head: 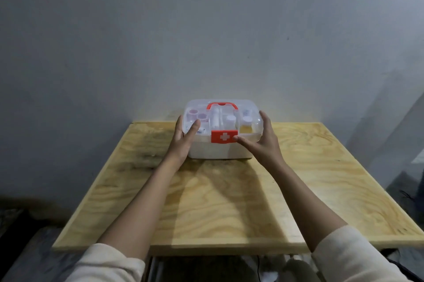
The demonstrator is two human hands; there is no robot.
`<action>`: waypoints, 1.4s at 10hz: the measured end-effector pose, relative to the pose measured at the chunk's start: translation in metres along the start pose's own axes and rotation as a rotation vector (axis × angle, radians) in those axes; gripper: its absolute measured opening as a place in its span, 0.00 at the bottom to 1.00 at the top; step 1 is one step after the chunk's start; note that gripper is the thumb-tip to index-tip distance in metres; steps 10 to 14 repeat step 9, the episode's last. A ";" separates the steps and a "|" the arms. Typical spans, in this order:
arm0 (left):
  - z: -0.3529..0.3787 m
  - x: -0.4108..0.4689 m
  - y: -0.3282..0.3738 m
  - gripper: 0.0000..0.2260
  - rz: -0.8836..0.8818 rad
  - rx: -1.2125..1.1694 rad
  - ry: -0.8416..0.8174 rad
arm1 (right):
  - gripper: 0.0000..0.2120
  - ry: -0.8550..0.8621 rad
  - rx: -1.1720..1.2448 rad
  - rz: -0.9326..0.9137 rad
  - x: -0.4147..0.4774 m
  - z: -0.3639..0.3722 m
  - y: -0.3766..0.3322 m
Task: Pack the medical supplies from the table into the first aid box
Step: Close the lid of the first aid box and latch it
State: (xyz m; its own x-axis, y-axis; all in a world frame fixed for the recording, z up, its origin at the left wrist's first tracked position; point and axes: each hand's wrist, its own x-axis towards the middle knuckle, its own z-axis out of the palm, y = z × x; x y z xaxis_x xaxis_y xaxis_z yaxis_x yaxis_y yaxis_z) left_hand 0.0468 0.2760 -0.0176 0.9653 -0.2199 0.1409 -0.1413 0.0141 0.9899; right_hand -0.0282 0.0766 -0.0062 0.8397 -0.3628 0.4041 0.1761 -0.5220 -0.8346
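Observation:
The first aid box (220,151) stands at the far middle of the wooden table (229,201), against the wall. Its clear lid is down, with a red handle (221,105) on top and a red latch with a white cross (224,136) at the front. Small bottles and rolls show through the lid. My left hand (183,141) grips the box's left side, thumb on the lid. My right hand (261,141) holds the right side, its thumb touching the latch's right edge.
A plain grey wall rises right behind the box. The plywood tabletop stretches bare from the box to its front edge (229,247). Dark floor and clutter lie below the table's front and to both sides.

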 end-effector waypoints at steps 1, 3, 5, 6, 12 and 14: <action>0.014 0.017 0.001 0.34 -0.037 0.007 0.002 | 0.44 -0.005 -0.021 0.012 0.016 -0.008 0.008; 0.021 0.042 0.000 0.31 -0.061 0.046 0.016 | 0.46 -0.018 -0.060 0.054 0.040 -0.005 0.019; 0.024 0.055 0.001 0.31 -0.087 0.077 0.013 | 0.47 -0.029 -0.079 0.065 0.055 -0.001 0.025; 0.024 0.053 0.003 0.31 -0.093 0.098 -0.002 | 0.48 -0.030 -0.086 0.068 0.055 0.000 0.031; 0.015 0.030 -0.014 0.30 -0.072 0.317 -0.072 | 0.26 -0.142 -0.147 0.153 0.023 -0.002 0.044; 0.015 0.030 -0.014 0.30 -0.072 0.317 -0.072 | 0.26 -0.142 -0.147 0.153 0.023 -0.002 0.044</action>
